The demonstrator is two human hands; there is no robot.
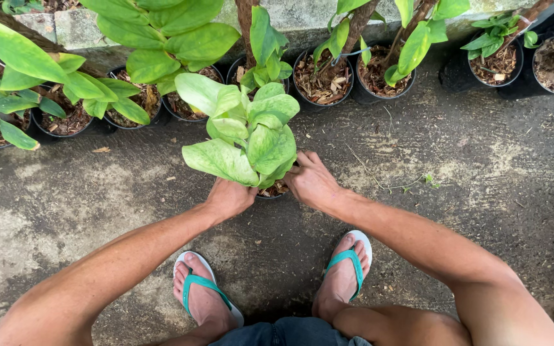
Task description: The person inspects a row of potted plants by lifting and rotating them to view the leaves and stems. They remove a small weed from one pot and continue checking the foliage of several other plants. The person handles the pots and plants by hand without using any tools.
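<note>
No packages, labels, signs or screens appear anywhere in this view from above.

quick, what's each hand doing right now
Left hand: closed on the left side of the pot.
Right hand: closed on the pot's right side.
</note>
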